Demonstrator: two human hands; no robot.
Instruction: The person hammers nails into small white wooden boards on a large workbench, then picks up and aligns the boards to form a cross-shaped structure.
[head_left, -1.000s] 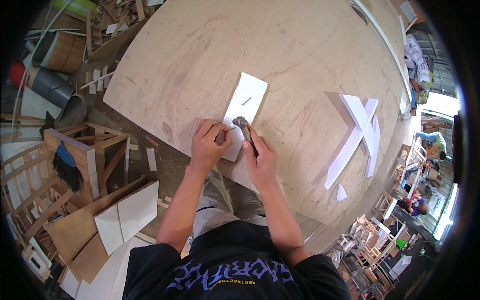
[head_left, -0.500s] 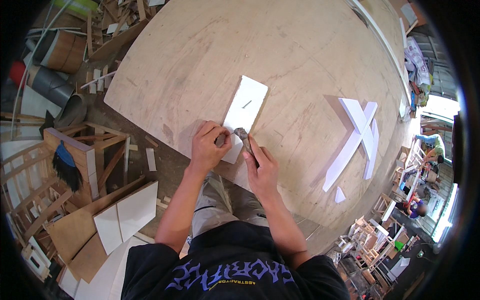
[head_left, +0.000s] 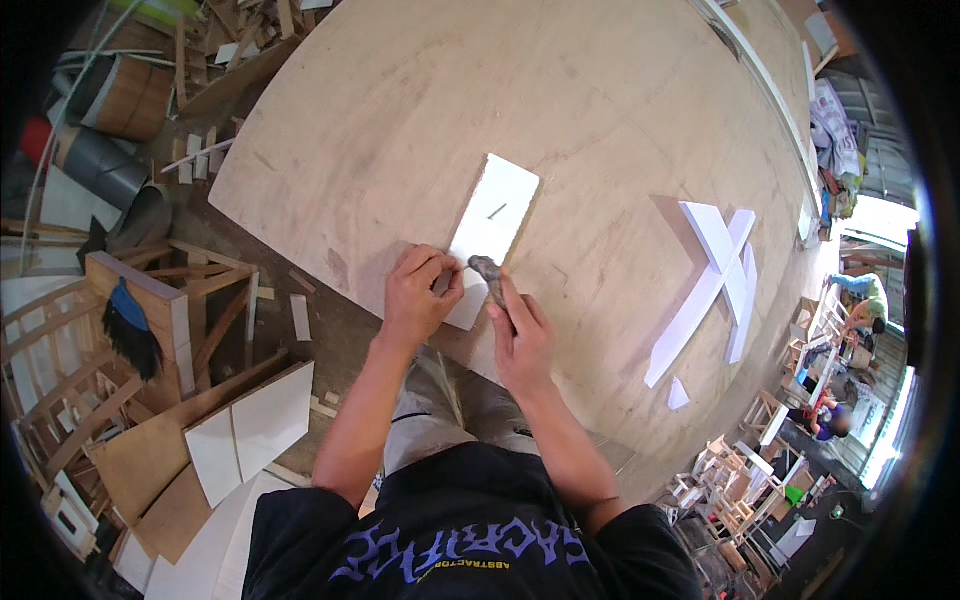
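Observation:
A narrow white board (head_left: pixel 510 195) lies slanted on the large plywood table, its near end close to the table edge. My left hand (head_left: pixel 415 290) rests by the board's left side, thumb and forefinger pinched on a thin nail that barely shows. In my right hand (head_left: pixel 525 335) is a hammer (head_left: pixel 486 272) with a worn grey-brown head, gripped close to that head. The head is over the board, right beside my left fingertips. A small dark sliver, perhaps a nail (head_left: pixel 496 212), lies on the board's far half.
Crossed white strips (head_left: pixel 725 265) and a small white offcut (head_left: pixel 679 393) lie on the plywood table (head_left: pixel 400 130) to the right. At left are wooden frames, a blue-black brush (head_left: pixel 133 330), white panels (head_left: pixel 270 420) and rolled sheets (head_left: pixel 105 170). People work at far right.
The hammer head has shifted very slightly toward my left fingertips. Both hands otherwise keep nearly the same pose, and the view has moved a little.

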